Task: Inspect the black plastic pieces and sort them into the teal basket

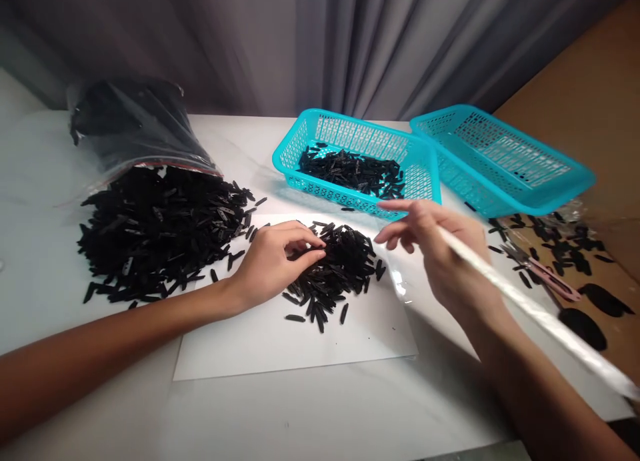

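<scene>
My left hand [273, 264] reaches to the small pile of black, narrow, clip-like pieces [345, 254] on a white sheet [300, 354]. Its thumb and index finger are pinched close together among them, with a small black piece at the tips. My right hand [445, 254] hovers at the right of this pile, in front of a turquoise basket. Its index finger is stretched out, the others are loosely bent, and no piece shows in them. A white, twisted rod or cord [530, 307] crosses over the right hand; whether it is gripped I cannot tell.
A clear plastic bag [135, 127] spills a large heap of black pieces [165, 234] at the left. One turquoise basket [360, 131] holds more pieces; a second basket [540, 181] stands beside it. Pink-handled scissors [550, 277] and scattered black pieces lie on brown cardboard at the right.
</scene>
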Motion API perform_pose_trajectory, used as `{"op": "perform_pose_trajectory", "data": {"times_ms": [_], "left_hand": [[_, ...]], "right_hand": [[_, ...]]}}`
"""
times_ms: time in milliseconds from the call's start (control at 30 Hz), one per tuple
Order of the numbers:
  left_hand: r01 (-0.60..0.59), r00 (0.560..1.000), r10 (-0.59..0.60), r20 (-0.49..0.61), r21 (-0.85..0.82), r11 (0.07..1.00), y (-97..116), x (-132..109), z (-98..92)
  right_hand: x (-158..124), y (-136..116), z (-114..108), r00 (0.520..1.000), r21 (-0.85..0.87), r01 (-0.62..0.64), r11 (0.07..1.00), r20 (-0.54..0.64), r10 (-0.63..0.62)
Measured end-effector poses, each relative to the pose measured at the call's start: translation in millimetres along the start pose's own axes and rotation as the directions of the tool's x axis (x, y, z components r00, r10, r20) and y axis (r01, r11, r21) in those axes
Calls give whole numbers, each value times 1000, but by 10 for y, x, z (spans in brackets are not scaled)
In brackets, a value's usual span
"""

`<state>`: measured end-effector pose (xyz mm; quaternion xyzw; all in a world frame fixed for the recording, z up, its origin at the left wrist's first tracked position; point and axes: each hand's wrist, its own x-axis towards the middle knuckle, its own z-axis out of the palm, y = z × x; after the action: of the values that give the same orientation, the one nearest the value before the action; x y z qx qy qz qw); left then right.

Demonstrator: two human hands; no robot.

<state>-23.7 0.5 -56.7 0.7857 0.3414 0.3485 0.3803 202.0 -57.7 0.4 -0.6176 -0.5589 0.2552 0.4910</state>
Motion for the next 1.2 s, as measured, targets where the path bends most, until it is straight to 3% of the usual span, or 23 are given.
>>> {"op": "perform_pose_trajectory", "data": {"times_ms": [100, 233, 400, 500, 600, 700, 833, 933, 1200], "left_hand": [[-34, 998, 31, -46, -51, 998, 24, 1, -6], [-91, 995, 88, -38, -95, 991, 38, -12, -10], [-245, 969, 247, 29, -63, 967, 28, -43, -20], [-298, 953, 300, 35, -53, 953, 29, -50, -20], [-234, 972, 234, 37, -7, 972, 43, -41, -20], [-158, 987, 156, 36, 93, 983, 56, -24, -26], [-186, 982, 186, 11, 89, 978, 58, -15, -36], [-230, 973, 231, -23, 44, 972, 51, -17, -37], [-233, 969, 236, -70, 48, 971, 54, -20, -37]], "right_hand": [[-121, 15, 130, 979, -106, 34, 994, 202, -12], [-216, 25, 276, 948, -137, 120, 983, 310, -73], [-308, 61, 400, 959, -129, 149, 980, 259, -112], [-316, 87, 417, 952, -134, 112, 985, 297, -68], [-284, 88, 382, 950, -123, 37, 992, 312, 3], [-248, 67, 324, 969, -62, -41, 997, 239, 55], [-237, 52, 283, 976, 50, -119, 992, 189, 108], [-247, 56, 293, 973, 88, -123, 988, 207, 103], [-254, 95, 313, 971, -10, -79, 997, 225, 80]]}}
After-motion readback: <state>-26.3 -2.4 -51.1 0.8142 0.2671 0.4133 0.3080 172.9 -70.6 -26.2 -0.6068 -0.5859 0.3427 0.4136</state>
